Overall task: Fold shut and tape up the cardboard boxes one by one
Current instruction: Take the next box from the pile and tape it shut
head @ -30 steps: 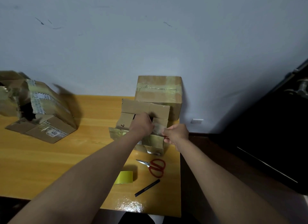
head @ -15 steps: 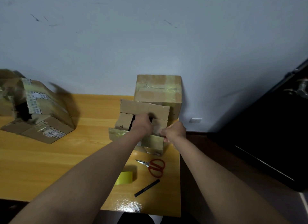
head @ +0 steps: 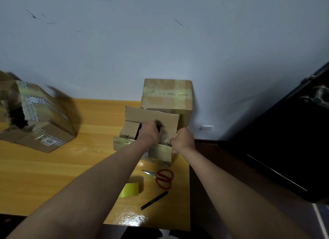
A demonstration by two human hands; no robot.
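Both hands work the open box (head: 151, 132) near the table's (head: 53, 167) right edge: left hand (head: 148, 133) presses inside, right hand (head: 182, 140) pinches its side flap; flaps may spring open untaped

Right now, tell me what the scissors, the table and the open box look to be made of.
Scissors: bright, shiny blades look like metal; the glossy red handles seem plastic.
Table: yellow-brown with grain lines, so wood or a wood-look laminate; the bright glare near its front edge suggests a glossy coat.
Open box: matte brown sheet with folded flaps, plainly cardboard, with shiny strips of tape on its near flap.
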